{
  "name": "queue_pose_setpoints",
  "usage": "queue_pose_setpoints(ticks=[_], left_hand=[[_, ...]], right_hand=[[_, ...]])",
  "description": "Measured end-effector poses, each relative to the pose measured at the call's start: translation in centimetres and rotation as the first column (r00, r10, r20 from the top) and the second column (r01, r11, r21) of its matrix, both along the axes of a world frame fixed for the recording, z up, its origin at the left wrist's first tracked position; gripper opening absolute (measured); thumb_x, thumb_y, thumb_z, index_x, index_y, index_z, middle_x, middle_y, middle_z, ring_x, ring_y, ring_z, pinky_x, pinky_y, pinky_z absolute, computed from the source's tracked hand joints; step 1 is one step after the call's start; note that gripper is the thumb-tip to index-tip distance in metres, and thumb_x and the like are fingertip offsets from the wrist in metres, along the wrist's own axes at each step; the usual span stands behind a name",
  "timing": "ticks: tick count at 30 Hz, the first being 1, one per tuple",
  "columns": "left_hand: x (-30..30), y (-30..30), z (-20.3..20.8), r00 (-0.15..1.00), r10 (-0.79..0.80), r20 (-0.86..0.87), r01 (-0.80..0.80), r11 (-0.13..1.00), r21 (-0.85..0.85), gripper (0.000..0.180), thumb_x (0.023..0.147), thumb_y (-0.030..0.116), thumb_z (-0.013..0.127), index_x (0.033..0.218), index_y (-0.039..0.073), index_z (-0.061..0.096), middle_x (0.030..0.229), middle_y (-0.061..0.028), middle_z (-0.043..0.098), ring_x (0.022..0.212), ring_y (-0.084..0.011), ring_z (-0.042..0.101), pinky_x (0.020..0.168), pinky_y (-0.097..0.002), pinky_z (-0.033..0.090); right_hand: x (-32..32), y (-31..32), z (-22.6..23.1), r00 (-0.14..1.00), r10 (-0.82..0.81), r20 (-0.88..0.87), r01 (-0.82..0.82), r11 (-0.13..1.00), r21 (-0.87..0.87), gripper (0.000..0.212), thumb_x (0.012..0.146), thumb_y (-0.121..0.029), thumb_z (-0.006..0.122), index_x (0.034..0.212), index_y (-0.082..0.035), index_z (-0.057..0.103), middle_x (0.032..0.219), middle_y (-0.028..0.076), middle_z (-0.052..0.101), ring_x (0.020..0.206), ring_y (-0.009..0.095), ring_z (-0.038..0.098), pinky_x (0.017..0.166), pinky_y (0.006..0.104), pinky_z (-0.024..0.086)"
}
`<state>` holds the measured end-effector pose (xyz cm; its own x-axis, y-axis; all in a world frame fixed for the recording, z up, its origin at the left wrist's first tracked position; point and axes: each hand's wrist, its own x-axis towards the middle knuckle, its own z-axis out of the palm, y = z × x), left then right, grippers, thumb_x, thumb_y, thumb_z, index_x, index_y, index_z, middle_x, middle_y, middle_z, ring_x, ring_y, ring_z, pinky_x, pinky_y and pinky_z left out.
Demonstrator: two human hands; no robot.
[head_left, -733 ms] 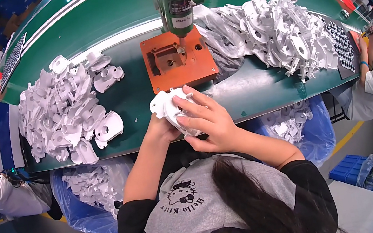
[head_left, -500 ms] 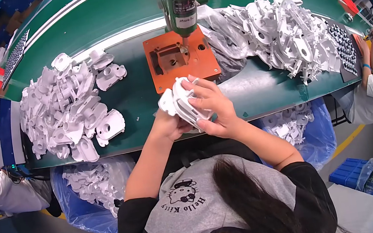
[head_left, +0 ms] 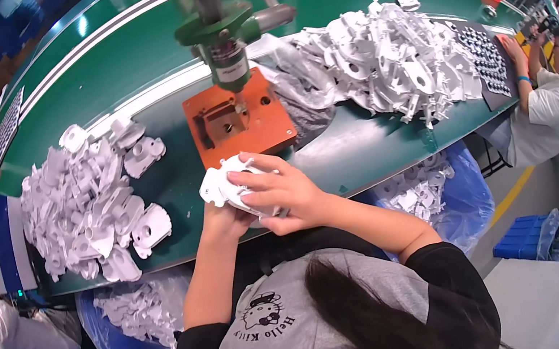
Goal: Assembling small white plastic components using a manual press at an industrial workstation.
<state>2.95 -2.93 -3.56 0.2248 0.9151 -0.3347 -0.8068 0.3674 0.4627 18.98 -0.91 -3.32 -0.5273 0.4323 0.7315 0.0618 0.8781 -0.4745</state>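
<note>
Both hands hold a white plastic part (head_left: 221, 187), apparently two moulded pieces lying together, just in front of the orange fixture block (head_left: 272, 127). My left hand (head_left: 224, 221) grips it from below and the left, with most of its fingers hidden behind it. Across its right side lie the fingers of my right hand (head_left: 288, 193), thumb at the lower edge. A green press (head_left: 222, 41) stands over the block, its tip near the recess in the block's top.
White plastic parts form a pile (head_left: 80, 206) on the left and another pile (head_left: 385, 59) on the right. Below the bench edge hang blue bags (head_left: 467, 181) of white parts. A clear plastic bag (head_left: 299, 69) lies beside the block. A co-worker (head_left: 538, 97) sits at the right.
The whole view has shifted, so the bench things appear further left and lower. The white part has tilted in my hands and shows a flatter face. Both hands still hold it.
</note>
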Motion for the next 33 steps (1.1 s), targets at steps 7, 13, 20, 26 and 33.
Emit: queue_pose_setpoints(ticks=[7, 13, 20, 26, 33], left_hand=[[-0.2, 0.1, 0.4, 0.956, 0.123, -0.266, -0.089, 0.987, 0.137, 0.030, 0.098, 0.031, 0.044, 0.113, 0.007, 0.054, 0.103, -0.0058, 0.061, 0.089, -0.0167, 0.063, 0.072, -0.0306, 0.055], [1.9, -0.7, 3.1, 0.977, 0.209, -0.037, -0.206, 0.975, 0.082, 0.039, 0.100, 0.037, 0.035, 0.128, 0.011, 0.043, 0.122, -0.0058, 0.053, 0.106, -0.0190, 0.056, 0.087, -0.0354, 0.049], [1.7, -1.7, 2.0, 0.958, 0.243, -0.155, -0.177, 0.921, 0.345, 0.034, 0.100, 0.034, 0.038, 0.127, 0.012, 0.039, 0.128, -0.0082, 0.048, 0.117, -0.0246, 0.050, 0.100, -0.0422, 0.042], [1.6, -1.6, 3.5, 0.896, 0.374, -0.237, -0.256, 0.874, 0.412, 0.040, 0.094, 0.013, 0.056, 0.121, 0.003, 0.029, 0.119, -0.0154, 0.050, 0.108, -0.0195, 0.055, 0.088, -0.0331, 0.049], [0.4, -0.8, 3.4, 0.755, 0.450, -0.478, -0.117, 0.809, 0.576, 0.026, 0.091, 0.001, 0.056, 0.105, 0.000, 0.035, 0.103, -0.0172, 0.058, 0.091, -0.0142, 0.058, 0.081, -0.0269, 0.048]], right_hand=[[-1.8, -1.0, -0.8, 0.983, -0.063, -0.169, 0.050, 0.996, -0.080, 0.042, 0.074, -0.018, 0.066, 0.114, -0.009, 0.057, 0.138, 0.012, 0.048, 0.125, 0.040, 0.036, 0.102, 0.0496, 0.031], [-1.2, 1.0, 1.2, 0.985, -0.123, -0.117, 0.094, 0.970, -0.225, 0.045, 0.078, -0.021, 0.065, 0.120, -0.008, 0.055, 0.137, 0.017, 0.047, 0.121, 0.039, 0.042, 0.102, 0.0477, 0.032], [-1.0, 0.7, 1.9, 0.964, -0.255, -0.077, 0.244, 0.962, -0.125, 0.044, 0.078, -0.020, 0.065, 0.119, -0.007, 0.055, 0.139, 0.019, 0.043, 0.120, 0.040, 0.040, 0.101, 0.0471, 0.033], [-1.2, -0.2, 1.7, 0.960, -0.278, -0.013, 0.278, 0.960, -0.023, 0.055, 0.066, -0.016, 0.073, 0.118, -0.008, 0.056, 0.142, 0.024, 0.038, 0.126, 0.043, 0.036, 0.101, 0.0495, 0.034], [-0.5, 1.0, 1.2, 0.982, -0.012, -0.189, -0.010, 0.994, -0.111, 0.080, 0.071, -0.011, 0.070, 0.139, -0.009, 0.028, 0.140, 0.028, 0.037, 0.126, 0.044, 0.041, 0.102, 0.0484, 0.036]])
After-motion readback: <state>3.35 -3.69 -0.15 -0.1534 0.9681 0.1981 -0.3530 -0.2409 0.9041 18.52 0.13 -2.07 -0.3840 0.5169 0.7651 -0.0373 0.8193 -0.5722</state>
